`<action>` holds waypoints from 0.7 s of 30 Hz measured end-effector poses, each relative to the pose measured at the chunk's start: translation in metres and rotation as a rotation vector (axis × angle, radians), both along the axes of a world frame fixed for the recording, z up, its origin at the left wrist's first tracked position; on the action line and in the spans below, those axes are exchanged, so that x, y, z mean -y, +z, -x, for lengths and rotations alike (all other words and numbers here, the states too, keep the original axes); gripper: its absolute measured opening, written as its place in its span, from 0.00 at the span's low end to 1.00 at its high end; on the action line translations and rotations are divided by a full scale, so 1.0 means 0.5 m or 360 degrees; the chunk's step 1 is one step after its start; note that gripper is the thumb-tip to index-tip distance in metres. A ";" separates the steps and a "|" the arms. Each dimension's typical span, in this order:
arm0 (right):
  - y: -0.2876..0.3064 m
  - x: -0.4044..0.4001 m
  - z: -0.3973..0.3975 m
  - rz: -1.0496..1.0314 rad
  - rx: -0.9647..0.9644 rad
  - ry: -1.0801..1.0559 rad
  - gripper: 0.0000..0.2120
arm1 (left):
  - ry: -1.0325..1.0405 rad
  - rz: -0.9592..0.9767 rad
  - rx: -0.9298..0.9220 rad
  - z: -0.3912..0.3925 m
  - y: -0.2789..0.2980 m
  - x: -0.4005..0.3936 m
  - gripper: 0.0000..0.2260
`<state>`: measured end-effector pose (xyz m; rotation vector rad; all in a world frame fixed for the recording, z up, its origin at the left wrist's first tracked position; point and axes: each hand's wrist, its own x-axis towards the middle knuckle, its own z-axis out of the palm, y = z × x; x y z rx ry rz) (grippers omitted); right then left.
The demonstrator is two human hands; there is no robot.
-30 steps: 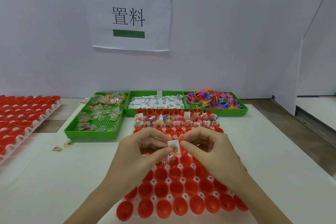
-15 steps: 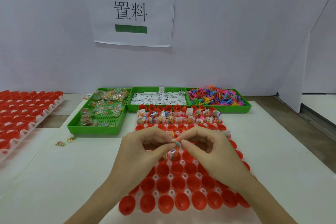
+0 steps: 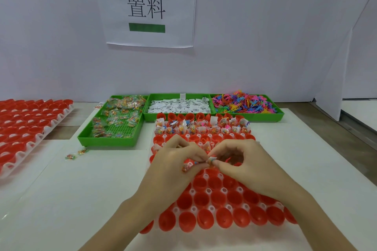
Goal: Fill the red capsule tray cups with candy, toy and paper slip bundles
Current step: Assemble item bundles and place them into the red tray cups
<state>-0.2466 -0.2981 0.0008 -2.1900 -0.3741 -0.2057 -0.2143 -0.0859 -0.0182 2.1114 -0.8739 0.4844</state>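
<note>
Head view looks down on a white table [image 3: 85,199] where both hands meet over the red capsule tray [image 3: 224,208]. The left hand [image 3: 173,167] and the right hand [image 3: 244,167] pinch one small bundle [image 3: 211,160] between thumbs and forefingers, just above the middle rows of cups. It is held in the air, probably because the paper slip is being folded round the candy and toy so the lot will drop into a cup as one piece. A second bit of candy wrapper [image 3: 186,167] shows under the left fingers; whether it is gripped or lies in a cup beneath I cannot tell.

The tray's far rows already carry filled cups [image 3: 202,128], their slips standing up, while the near rows sit open and red. Filling from the far side forward seems sensible, since the wrists then rest over cups with nothing in them to knock.

Three green bins stand along the far edge, within a forward reach: the candy bin [image 3: 114,120] to the left, the paper slip bin [image 3: 179,106] in the middle, the toy bin [image 3: 244,105] to the right, touching or nearly so. Their order lets either hand pick from its own side.

A second tray of red cups [image 3: 24,126] waits well off to the left, likely next in line. Two stray candy packets [image 3: 76,154] lie on the table near the candy bin. A printed sign [image 3: 146,8] hangs on the wall behind.
</note>
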 end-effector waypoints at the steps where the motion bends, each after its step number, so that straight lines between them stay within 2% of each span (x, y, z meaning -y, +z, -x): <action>1: -0.002 0.002 -0.001 0.0050 0.0004 -0.0031 0.06 | 0.0005 -0.0076 0.0047 -0.001 -0.002 0.002 0.08; 7: -0.010 0.006 -0.007 0.0132 0.0037 -0.0119 0.05 | 0.0076 -0.0352 0.0341 -0.009 -0.006 0.007 0.07; 15: -0.018 0.003 -0.008 0.0313 0.0054 -0.0132 0.07 | -0.0127 -0.0534 0.0326 -0.007 -0.002 -0.001 0.06; 18: -0.024 -0.005 -0.005 0.0413 0.0070 -0.0179 0.07 | -0.0142 -0.0636 0.0367 -0.009 0.003 -0.005 0.08; 21: -0.023 -0.004 -0.007 0.0463 0.0049 -0.0219 0.04 | -0.0151 -0.0764 0.0425 -0.011 0.006 -0.009 0.15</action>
